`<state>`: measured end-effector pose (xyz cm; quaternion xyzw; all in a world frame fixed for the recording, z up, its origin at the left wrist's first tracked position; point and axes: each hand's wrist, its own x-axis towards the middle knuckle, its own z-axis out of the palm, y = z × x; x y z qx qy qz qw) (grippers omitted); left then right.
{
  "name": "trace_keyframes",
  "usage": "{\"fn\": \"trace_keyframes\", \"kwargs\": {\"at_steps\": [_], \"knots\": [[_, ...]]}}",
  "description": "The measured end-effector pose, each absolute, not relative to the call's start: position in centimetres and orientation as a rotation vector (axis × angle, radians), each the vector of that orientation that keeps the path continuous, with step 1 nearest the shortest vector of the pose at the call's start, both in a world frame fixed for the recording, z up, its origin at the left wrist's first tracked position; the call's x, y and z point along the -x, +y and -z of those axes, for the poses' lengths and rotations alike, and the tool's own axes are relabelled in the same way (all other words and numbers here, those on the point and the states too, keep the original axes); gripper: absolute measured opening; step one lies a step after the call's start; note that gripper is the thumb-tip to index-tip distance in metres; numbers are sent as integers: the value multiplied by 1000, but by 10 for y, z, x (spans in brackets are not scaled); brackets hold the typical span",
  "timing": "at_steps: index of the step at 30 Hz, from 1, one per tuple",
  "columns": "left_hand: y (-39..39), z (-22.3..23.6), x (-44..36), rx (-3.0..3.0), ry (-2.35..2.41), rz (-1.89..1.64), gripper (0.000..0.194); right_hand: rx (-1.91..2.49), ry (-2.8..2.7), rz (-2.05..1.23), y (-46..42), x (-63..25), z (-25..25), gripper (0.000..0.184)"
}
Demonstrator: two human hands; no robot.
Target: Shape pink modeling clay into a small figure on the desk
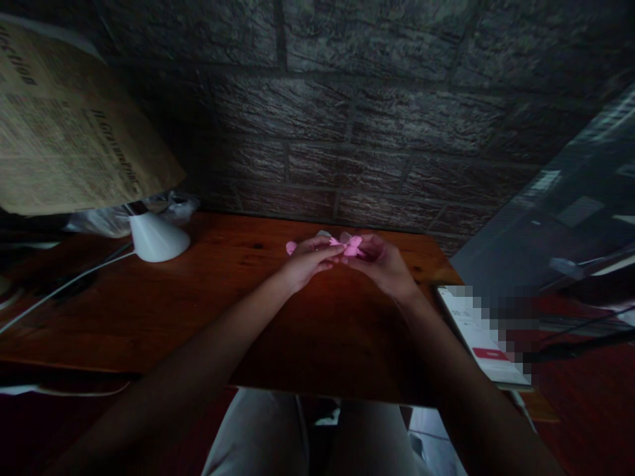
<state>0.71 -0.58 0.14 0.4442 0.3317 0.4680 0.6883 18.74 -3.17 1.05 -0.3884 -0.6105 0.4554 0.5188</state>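
Note:
Over the far part of the wooden table, both hands meet at a small pink piece (352,246) with a lobed, petal-like outline; its exact kind is too small to tell. My left hand (308,262) pinches its left side between thumb and fingers. From the right, my right hand (385,266) grips it with closed fingertips, which hide part of it. Just beyond my left hand lies a round pink bit (291,247). A pale, whitish object (323,233) shows behind the left fingers, mostly covered.
The wooden table (198,297) meets a dark brick wall (317,112). At left stands a lamp with a white base (159,237) and newsprint shade (74,125); its cable crosses the table. A phone or tablet (471,330), partly pixelated, lies at the right edge.

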Motion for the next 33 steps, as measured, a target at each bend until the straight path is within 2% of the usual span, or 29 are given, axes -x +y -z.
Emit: {"fn": "trace_keyframes", "kwargs": {"at_steps": [3,8,12,21,27,33], "knots": [[-6,-2,-7,-1001,735,-1045,24,941,-1467,-1082,-32,-189,-12,39],[-6,-3,-9,-989,729,-1079,26,997,-1402,-1004,-31,-188,-11,45],[-6,-1,-9,-990,707,-1087,30,993,-1419,-973,-30,-186,-8,39],[-4,1,-9,-980,706,-1075,21,924,-1444,-935,-29,-187,-7,34],[-7,-2,-10,-997,703,-1104,26,956,-1427,-939,-29,-187,-7,33],[-9,-4,-10,-1059,723,-1150,22,928,-1435,-929,-29,-186,-7,31]]}}
